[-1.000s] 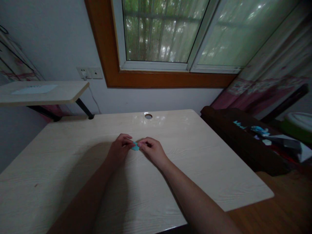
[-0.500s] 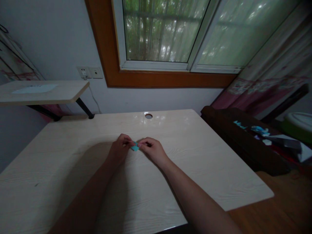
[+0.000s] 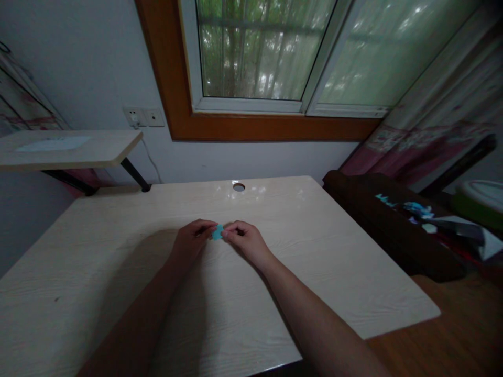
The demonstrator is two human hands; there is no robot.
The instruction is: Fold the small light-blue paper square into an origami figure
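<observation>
Pinched nearly closed, thumb against fingers, the left hand [image 3: 195,235] and the right hand [image 3: 244,238] grasp opposite sides of a small turquoise piece [image 3: 217,232], which sits between their fingertips over the pale wooden table [image 3: 334,272], near its round hole [image 3: 239,187].

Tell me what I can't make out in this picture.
Head view throughout:
Blue piece: too small to identify; left hand and right hand partly cover it.
Paper: marks too small to read.
Shelf: left end cut off by the picture's left edge.
Green thing: cut off by the right edge.
</observation>
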